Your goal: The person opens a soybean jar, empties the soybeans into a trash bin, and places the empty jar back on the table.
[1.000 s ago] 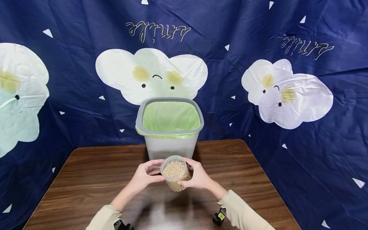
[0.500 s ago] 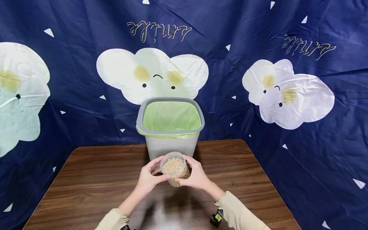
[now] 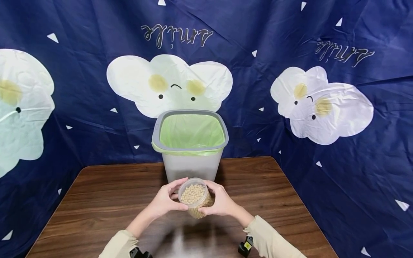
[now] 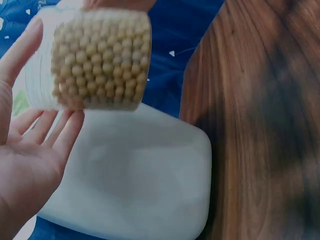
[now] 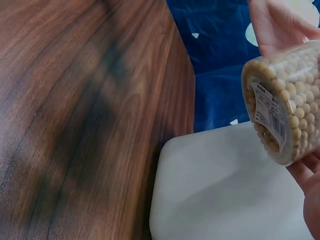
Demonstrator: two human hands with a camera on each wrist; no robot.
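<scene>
Between both hands, a clear plastic jar (image 3: 203,208) full of small round beige balls is held above the table, its open mouth tilted up toward the head camera. My left hand (image 3: 166,200) grips it near the rim, with the thumb in front and the fingers behind. My right hand (image 3: 222,200) holds the other side, thumb low on the wall. In the right wrist view, the jar's base carries a white barcode label (image 5: 269,116). The left wrist view shows the left fingers (image 4: 67,132) against the jar wall. Exactly which balls the jar holds is hard to tell.
Just behind the jar stands a pale grey trash bin (image 3: 190,165) with a grey rim and a green liner. It rests on a dark brown wooden table (image 3: 113,200). Blue cloth (image 3: 251,79) with white clouds surrounds the table's back and sides.
The jar and both hands rose slightly toward the bin, then came back down and nearer the person. The left thumb shifted farther along the rim. The bin has stayed in place.
</scene>
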